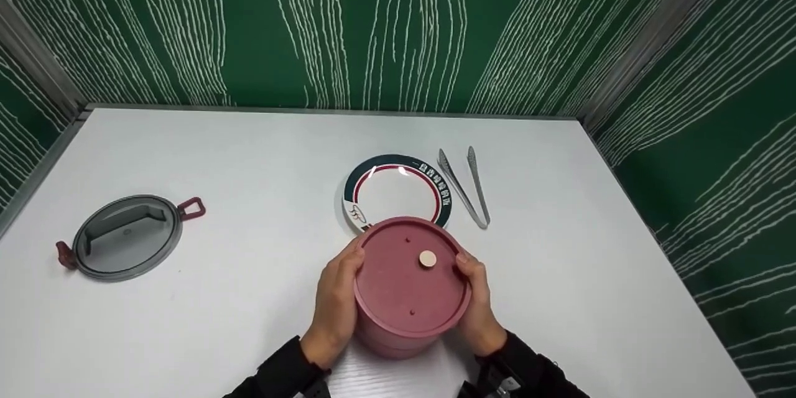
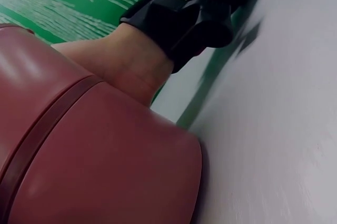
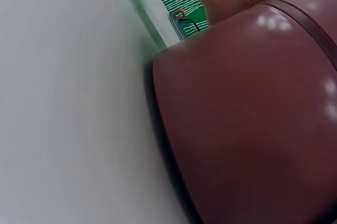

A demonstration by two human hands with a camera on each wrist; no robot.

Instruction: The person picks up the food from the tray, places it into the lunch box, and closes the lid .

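Observation:
A round dusky-pink lunch box point(image 1: 398, 339) is near the front middle of the table in the head view, its pink lid point(image 1: 404, 286) facing up with a small cream plug point(image 1: 427, 259). My left hand point(image 1: 333, 305) grips its left side, thumb at the rim. On the opposite side, my right hand point(image 1: 479, 305) holds it the same way. Both wrist views show the glossy pink wall point(image 2: 116, 150) with a groove round it. Its base is at or very close to the tabletop; whether it touches I cannot tell. The other fingers are mostly hidden behind the box.
Just behind the lunch box lies a white plate point(image 1: 398, 193) with a dark green rim, partly covered by it. Metal tongs point(image 1: 476, 199) lie spread right of the plate. A grey cover point(image 1: 127, 236) with red clips rests at the left. Green walls bound the white table point(image 1: 249, 155).

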